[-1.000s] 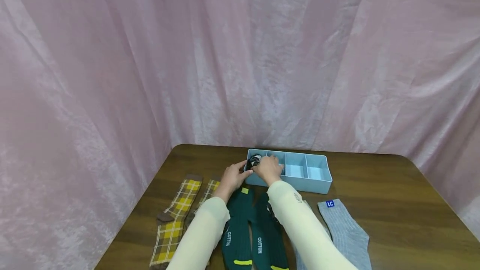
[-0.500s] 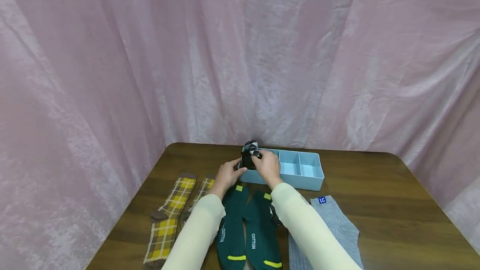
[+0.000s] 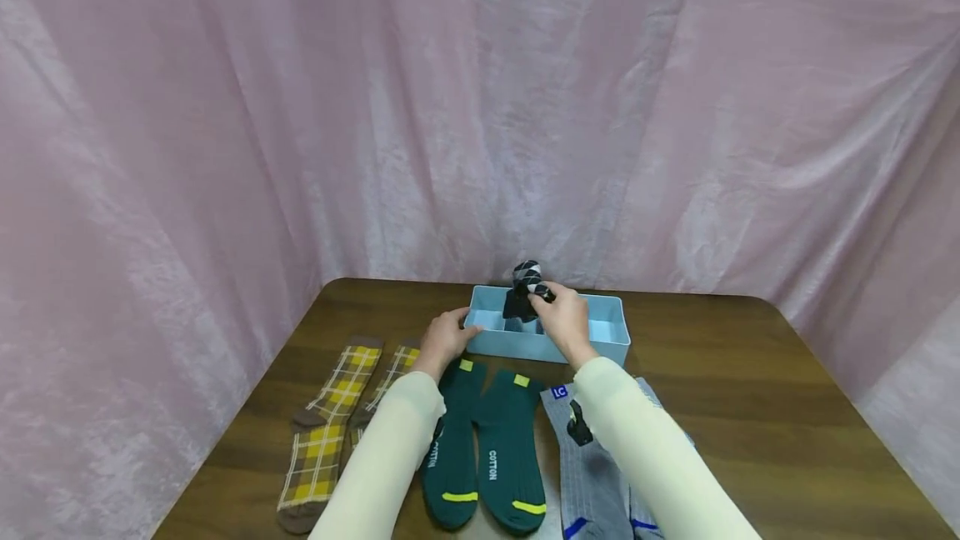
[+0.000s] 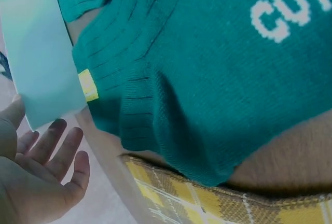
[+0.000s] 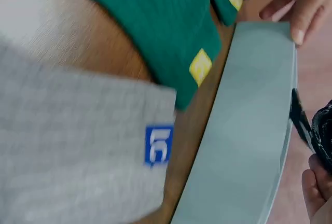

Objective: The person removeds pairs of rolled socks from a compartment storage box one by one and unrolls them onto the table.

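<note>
My right hand [image 3: 566,319] pinches a rolled black-and-white patterned sock bundle [image 3: 527,275] above the light blue divided box [image 3: 517,346]. A plain black end of the bundle hangs over the compartments; in the right wrist view the roll [image 5: 324,128] is cut by the frame edge. At the box's left end is my left hand [image 3: 444,338], its thumb on the front corner rim and its loosely bent fingers beside the end wall. Green socks [image 3: 510,448] marked COTTON lie flat in front of the box. Grey socks [image 3: 592,473] lie to their right, partly under my right sleeve.
Yellow-and-brown plaid socks [image 3: 322,448] lie at the left of the wooden table [image 3: 750,415], partly covered by my left sleeve. A pink curtain [image 3: 480,107] hangs close behind the table's back edge and the box.
My right hand has lifted the black-and-white sock bundle out of the leftmost compartment and carried it right over the middle ones. My left hand stays at the box's left end. The head view has shifted slightly.
</note>
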Demonstrator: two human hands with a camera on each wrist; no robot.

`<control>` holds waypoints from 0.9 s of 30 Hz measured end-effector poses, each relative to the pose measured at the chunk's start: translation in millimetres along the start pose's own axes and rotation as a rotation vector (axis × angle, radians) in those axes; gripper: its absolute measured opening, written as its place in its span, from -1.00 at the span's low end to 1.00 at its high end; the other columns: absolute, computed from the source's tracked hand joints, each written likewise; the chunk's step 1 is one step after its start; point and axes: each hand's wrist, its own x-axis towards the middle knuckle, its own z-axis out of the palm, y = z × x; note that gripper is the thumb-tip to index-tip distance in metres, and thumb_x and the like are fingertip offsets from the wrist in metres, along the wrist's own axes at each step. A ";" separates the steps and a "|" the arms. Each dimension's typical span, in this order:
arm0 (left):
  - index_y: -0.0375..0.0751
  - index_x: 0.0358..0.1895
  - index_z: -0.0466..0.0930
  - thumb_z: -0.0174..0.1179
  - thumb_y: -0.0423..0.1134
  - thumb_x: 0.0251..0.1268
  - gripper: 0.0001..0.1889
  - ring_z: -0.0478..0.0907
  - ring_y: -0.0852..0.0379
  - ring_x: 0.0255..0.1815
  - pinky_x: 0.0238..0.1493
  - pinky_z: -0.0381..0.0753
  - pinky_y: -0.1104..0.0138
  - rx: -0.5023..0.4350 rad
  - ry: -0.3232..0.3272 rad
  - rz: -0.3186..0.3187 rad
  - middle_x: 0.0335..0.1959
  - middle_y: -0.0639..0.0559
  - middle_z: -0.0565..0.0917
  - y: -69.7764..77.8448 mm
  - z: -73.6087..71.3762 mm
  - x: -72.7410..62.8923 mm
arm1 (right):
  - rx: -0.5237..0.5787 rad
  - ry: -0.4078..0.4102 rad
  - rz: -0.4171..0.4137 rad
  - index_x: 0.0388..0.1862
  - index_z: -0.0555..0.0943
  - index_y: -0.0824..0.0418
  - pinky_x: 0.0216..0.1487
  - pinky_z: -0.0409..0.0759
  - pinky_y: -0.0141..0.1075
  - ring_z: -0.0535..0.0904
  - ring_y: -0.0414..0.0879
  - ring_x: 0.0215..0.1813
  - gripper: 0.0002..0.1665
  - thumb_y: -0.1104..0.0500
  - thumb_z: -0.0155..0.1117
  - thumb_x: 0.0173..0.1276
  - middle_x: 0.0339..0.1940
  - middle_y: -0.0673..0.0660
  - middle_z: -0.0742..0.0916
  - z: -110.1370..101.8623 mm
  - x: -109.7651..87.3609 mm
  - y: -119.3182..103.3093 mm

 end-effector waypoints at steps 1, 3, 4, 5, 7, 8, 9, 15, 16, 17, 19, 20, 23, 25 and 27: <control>-0.14 0.46 0.36 0.16 -0.03 0.47 -0.42 0.51 -0.18 0.23 0.20 0.46 -0.08 0.014 0.000 0.000 0.28 -0.19 0.54 -0.2 -1.7 0.3 | -0.001 -0.002 0.009 0.06 0.74 0.15 -0.07 0.61 -0.03 0.69 0.13 -0.06 -0.63 0.03 0.37 0.34 -0.08 0.18 0.78 -4.0 0.8 0.4; -0.18 0.45 0.36 0.15 -0.02 0.47 -0.42 0.51 -0.20 0.23 0.19 0.46 -0.09 0.047 0.015 0.012 0.30 -0.20 0.52 -1.3 -5.4 2.0 | 0.000 -0.014 0.019 0.08 0.73 0.17 -0.10 0.62 -0.03 0.69 0.13 -0.05 -0.61 0.02 0.36 0.35 -0.06 0.20 0.77 -12.6 2.5 0.9; -0.18 0.45 0.37 0.15 -0.02 0.47 -0.42 0.51 -0.20 0.23 0.19 0.46 -0.09 0.064 0.022 0.011 0.30 -0.19 0.52 -2.1 -7.1 2.9 | -0.003 -0.020 0.022 0.10 0.72 0.17 -0.11 0.63 -0.04 0.69 0.12 -0.04 -0.59 0.01 0.36 0.35 -0.04 0.20 0.77 -16.8 3.2 1.3; -0.19 0.45 0.37 0.15 -0.01 0.47 -0.42 0.51 -0.20 0.22 0.18 0.46 -0.09 0.087 0.032 0.011 0.31 -0.19 0.52 -3.1 -8.3 4.0 | -0.005 -0.019 0.024 0.11 0.71 0.17 -0.12 0.63 -0.04 0.69 0.12 -0.04 -0.58 0.01 0.36 0.35 -0.03 0.21 0.77 -21.3 3.9 1.6; -0.19 0.44 0.38 0.15 -0.01 0.47 -0.42 0.50 -0.20 0.24 0.21 0.43 -0.11 0.127 0.059 0.008 0.31 -0.18 0.51 -4.7 -10.5 6.5 | -0.001 -0.021 0.024 0.13 0.70 0.18 -0.13 0.62 -0.04 0.69 0.13 -0.03 -0.57 0.01 0.35 0.35 -0.01 0.22 0.76 -30.9 5.6 2.2; -0.19 0.43 0.39 0.15 -0.02 0.47 -0.44 0.49 -0.21 0.24 0.22 0.41 -0.12 0.146 0.076 0.010 0.31 -0.18 0.52 -5.2 -11.4 8.3 | -0.002 -0.014 0.024 0.14 0.70 0.18 -0.11 0.62 -0.03 0.68 0.14 -0.01 -0.56 0.01 0.35 0.35 0.00 0.23 0.75 -35.6 6.9 2.6; -0.19 0.42 0.40 0.14 -0.02 0.48 -0.45 0.48 -0.21 0.25 0.23 0.39 -0.13 0.168 0.087 0.006 0.31 -0.18 0.52 -5.5 -11.8 9.9 | -0.003 -0.008 0.028 0.15 0.70 0.17 -0.08 0.61 -0.03 0.67 0.14 0.01 -0.55 0.01 0.35 0.35 0.01 0.23 0.75 -40.2 8.0 3.3; -0.18 0.27 0.57 0.05 -0.12 0.54 -0.62 0.54 -0.19 0.17 0.17 0.39 -0.19 0.273 0.098 0.001 0.18 -0.14 0.62 -4.4 -7.6 14.3 | -0.011 0.010 0.054 0.16 0.69 0.15 -0.02 0.58 -0.01 0.65 0.14 0.06 -0.54 -0.01 0.35 0.34 0.05 0.22 0.73 -65.4 7.9 10.2; -0.19 0.26 0.58 0.03 -0.12 0.55 -0.62 0.54 -0.19 0.16 0.17 0.39 -0.19 0.285 0.099 -0.001 0.17 -0.14 0.63 -3.9 -7.5 14.1 | -0.013 0.011 0.057 0.15 0.70 0.16 -0.02 0.58 -0.01 0.65 0.14 0.06 -0.54 -0.01 0.35 0.34 0.04 0.22 0.74 -68.7 7.1 11.3; -0.19 0.27 0.56 0.03 -0.12 0.55 -0.62 0.55 -0.19 0.14 0.15 0.40 -0.19 0.300 0.105 -0.002 0.16 -0.15 0.63 -4.1 -7.3 15.2 | -0.010 0.009 0.060 0.15 0.69 0.16 -0.03 0.58 -0.01 0.65 0.14 0.05 -0.54 -0.01 0.35 0.35 0.04 0.23 0.74 -71.9 6.3 12.4; -0.23 0.31 0.50 0.04 -0.11 0.54 -0.58 0.55 -0.20 0.13 0.15 0.39 -0.18 0.314 0.117 -0.013 0.15 -0.18 0.62 -4.3 -8.2 16.1 | -0.010 0.005 0.065 0.16 0.69 0.17 -0.04 0.58 -0.02 0.65 0.13 0.04 -0.54 -0.01 0.34 0.35 0.04 0.24 0.73 -77.3 4.5 14.9; -0.25 0.33 0.47 0.06 -0.11 0.53 -0.56 0.55 -0.22 0.13 0.15 0.39 -0.18 0.315 0.127 -0.014 0.16 -0.20 0.61 -4.4 -8.6 16.2 | -0.015 0.007 0.064 0.17 0.68 0.18 -0.03 0.58 -0.02 0.65 0.13 0.04 -0.53 -0.01 0.33 0.36 0.05 0.24 0.73 -79.8 3.7 16.0; -0.27 0.40 0.35 0.09 -0.08 0.51 -0.47 0.47 -0.25 0.20 0.20 0.34 -0.16 0.313 0.165 -0.007 0.22 -0.26 0.54 -3.6 -8.6 17.9 | -0.020 0.016 0.061 0.18 0.68 0.19 -0.02 0.59 -0.02 0.66 0.13 0.05 -0.51 -0.01 0.34 0.35 0.05 0.24 0.73 -87.1 2.3 18.2; -0.27 0.40 0.35 0.11 -0.07 0.49 -0.46 0.41 -0.26 0.24 0.23 0.32 -0.15 0.300 0.200 0.022 0.25 -0.28 0.49 0.1 -5.7 17.2 | -0.024 0.022 0.057 0.17 0.68 0.19 -0.05 0.60 -0.03 0.67 0.12 0.02 -0.51 -0.02 0.34 0.34 0.03 0.24 0.74 -90.8 0.9 18.7; -0.23 0.40 0.38 0.13 -0.06 0.48 -0.47 0.36 -0.25 0.27 0.26 0.29 -0.12 0.291 0.224 0.060 0.27 -0.27 0.45 5.2 -0.4 16.9 | -0.023 0.028 0.057 0.16 0.68 0.19 -0.07 0.61 -0.03 0.68 0.12 0.00 -0.51 -0.02 0.35 0.34 0.01 0.24 0.75 -93.4 -0.7 18.1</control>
